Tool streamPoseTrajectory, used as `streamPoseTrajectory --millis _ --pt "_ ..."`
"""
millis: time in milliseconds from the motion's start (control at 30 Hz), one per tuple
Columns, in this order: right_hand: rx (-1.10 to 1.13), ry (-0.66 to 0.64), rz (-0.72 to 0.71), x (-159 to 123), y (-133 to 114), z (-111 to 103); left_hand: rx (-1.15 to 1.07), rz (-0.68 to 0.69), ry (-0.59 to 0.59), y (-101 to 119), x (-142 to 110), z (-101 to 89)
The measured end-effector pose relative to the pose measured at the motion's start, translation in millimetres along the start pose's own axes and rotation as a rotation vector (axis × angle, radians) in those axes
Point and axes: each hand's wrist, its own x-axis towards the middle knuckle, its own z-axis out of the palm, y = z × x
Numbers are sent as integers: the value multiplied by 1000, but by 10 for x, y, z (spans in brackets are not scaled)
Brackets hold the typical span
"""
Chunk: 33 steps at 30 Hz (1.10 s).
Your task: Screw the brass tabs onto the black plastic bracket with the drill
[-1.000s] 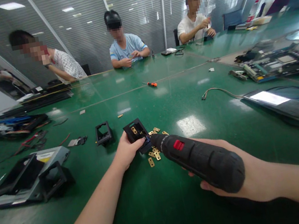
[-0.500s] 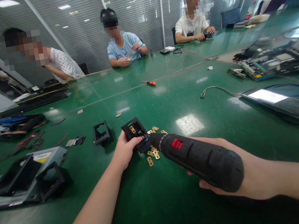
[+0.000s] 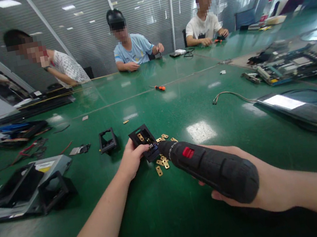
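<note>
My left hand [image 3: 131,160] grips a small black plastic frame [image 3: 143,139] and holds it tilted on the green table [image 3: 169,214]. A brass plate sits inside the frame. My right hand [image 3: 252,185] is closed around a black electric screwdriver [image 3: 213,168] with a red switch. Its tip points into the frame's near corner. Several small brass plates [image 3: 162,162] lie loose on the table beside and under the frame.
A second black frame [image 3: 107,141] stands to the left, and a grey drive with black brackets [image 3: 26,188] lies further left. A tablet with cables [image 3: 298,108] and circuit boards [image 3: 290,64] are at the right. An orange screwdriver [image 3: 159,88] lies mid-table. Other people sit along the far side.
My hands and the screwdriver have hardly moved on the frame. The view shifted slightly. The people at the far side moved their hands.
</note>
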Motion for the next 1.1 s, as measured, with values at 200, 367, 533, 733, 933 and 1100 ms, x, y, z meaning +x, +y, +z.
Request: streamPoseTrajectory --millis 200,367,533,733,933,1100 --pt "3 -4 3 -12 23 7 73 28 -3 -17 24 -29" --pt "11 -12 -15 -7 27 -2 83 31 -3 -35 37 -46" --pt "-4 -11 3 -7 18 -10 80 28 9 -43 34 -43" --pt "-3 2 66 8 -16 12 129 29 30 18 -2 1" --pt "-2 14 57 -3 -14 22 112 26 31 11 -7 4" --pt "-41 37 23 -16 33 13 100 27 17 -24 14 -23"
